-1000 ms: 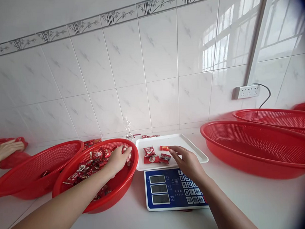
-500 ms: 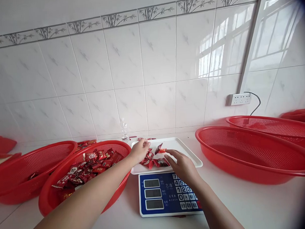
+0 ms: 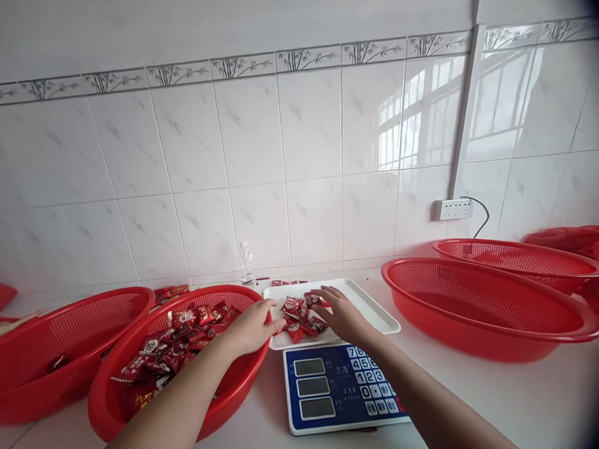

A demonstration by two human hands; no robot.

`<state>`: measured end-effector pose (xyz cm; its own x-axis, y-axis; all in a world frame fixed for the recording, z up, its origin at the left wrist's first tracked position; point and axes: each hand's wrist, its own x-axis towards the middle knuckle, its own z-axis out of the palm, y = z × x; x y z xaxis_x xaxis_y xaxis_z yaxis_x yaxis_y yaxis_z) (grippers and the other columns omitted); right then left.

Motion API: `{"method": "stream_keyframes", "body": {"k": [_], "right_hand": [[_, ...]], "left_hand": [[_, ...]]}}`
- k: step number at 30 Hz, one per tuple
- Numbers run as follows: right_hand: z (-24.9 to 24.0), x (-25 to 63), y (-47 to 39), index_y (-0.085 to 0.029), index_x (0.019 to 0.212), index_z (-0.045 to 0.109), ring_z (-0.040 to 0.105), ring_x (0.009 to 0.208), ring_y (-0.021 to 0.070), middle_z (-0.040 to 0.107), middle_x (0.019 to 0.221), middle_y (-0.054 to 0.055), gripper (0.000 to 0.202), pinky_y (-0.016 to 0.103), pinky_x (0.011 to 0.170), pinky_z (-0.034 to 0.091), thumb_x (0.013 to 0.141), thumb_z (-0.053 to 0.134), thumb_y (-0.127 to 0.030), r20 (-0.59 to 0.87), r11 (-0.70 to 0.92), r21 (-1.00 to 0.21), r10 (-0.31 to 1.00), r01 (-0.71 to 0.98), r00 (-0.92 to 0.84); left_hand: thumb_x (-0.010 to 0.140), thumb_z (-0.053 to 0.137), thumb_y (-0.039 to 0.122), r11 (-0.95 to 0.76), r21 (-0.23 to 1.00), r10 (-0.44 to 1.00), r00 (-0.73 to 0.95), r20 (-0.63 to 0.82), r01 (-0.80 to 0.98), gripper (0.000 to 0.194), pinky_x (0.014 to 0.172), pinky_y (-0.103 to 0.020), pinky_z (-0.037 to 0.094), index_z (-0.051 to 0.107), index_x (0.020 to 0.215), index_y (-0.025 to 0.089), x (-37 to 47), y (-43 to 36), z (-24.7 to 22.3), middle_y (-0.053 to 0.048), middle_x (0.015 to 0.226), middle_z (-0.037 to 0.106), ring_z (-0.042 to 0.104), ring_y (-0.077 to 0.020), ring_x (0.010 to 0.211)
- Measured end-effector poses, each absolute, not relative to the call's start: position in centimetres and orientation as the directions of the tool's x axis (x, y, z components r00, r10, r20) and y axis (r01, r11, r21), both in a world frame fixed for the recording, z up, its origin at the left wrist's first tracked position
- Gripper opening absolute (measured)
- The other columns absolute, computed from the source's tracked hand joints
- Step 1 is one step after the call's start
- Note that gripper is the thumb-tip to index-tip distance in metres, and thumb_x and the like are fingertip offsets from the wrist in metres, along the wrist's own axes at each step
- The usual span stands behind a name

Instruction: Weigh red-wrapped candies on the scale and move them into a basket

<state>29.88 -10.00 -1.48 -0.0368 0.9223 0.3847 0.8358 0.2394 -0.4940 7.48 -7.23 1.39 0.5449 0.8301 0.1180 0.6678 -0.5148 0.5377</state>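
Several red wrapped candies lie in a loose pile on the white tray of a blue digital scale. My right hand is over the pile's right side, fingers apart and touching or just above a wrapper. At the tray's left edge is my left hand, its thumb and fingers apart beside the candies, with nothing seen in it. Left of the scale, a red plastic basket holds many similar candies, partly hidden behind my left forearm.
Another red basket with a few wrappers stands at far left, a person's arm beside it. Two red baskets stand on the right. A clear bottle and more packets lie near the tiled wall, below a power strip.
My left hand has moved left and down, from above the candies to the tray's edge. My right hand stays at the pile, its fingers now over it. The view has shifted slightly.
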Motion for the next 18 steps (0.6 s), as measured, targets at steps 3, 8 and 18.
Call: {"method": "stream_keyframes", "body": {"k": [3, 8, 18], "right_hand": [[-1.2, 28.8, -8.1, -0.018, 0.136, 0.03, 0.029, 0.127, 0.0281, 0.04, 0.134, 0.014, 0.068, 0.045, 0.1, 0.024, 0.079, 0.042, -0.054, 0.198, 0.136, -0.502, 0.979, 0.854, -0.04], [-1.5, 26.2, -6.6, -0.034, 0.136, 0.028, 0.012, 0.131, 0.0368, 0.024, 0.143, 0.01, 0.076, 0.06, 0.097, 0.014, 0.069, 0.053, -0.061, 0.052, 0.287, -0.397, 0.955, 0.872, -0.291], [0.3, 29.7, -7.1, -0.03, 0.124, 0.047, 0.045, 0.114, 0.0202, 0.051, 0.126, 0.001, 0.052, 0.035, 0.095, 0.036, 0.073, 0.056, -0.024, 0.195, 0.53, -0.433, 0.845, 0.729, -0.498]], "left_hand": [[0.062, 0.063, 0.055, -0.538, 0.506, 0.778, 0.628, -0.008, 0.674, 0.092, 0.105, -0.038, 0.021, 0.024, 0.138, 0.02, 7.6, -7.2, 1.0, -0.011, 0.146, 0.018, 0.015, -0.0288, 0.133], [0.057, 0.069, 0.049, -0.533, 0.521, 0.759, 0.649, -0.055, 0.667, 0.106, 0.105, -0.039, 0.021, 0.011, 0.141, 0.022, 7.3, -6.8, 0.8, -0.01, 0.148, 0.009, 0.011, -0.0287, 0.134], [0.058, 0.065, 0.057, -0.508, 0.523, 0.774, 0.629, -0.073, 0.685, 0.105, 0.107, -0.037, 0.016, 0.012, 0.141, 0.019, 7.0, -7.2, 1.0, -0.01, 0.148, 0.005, 0.007, -0.0276, 0.134]]}}
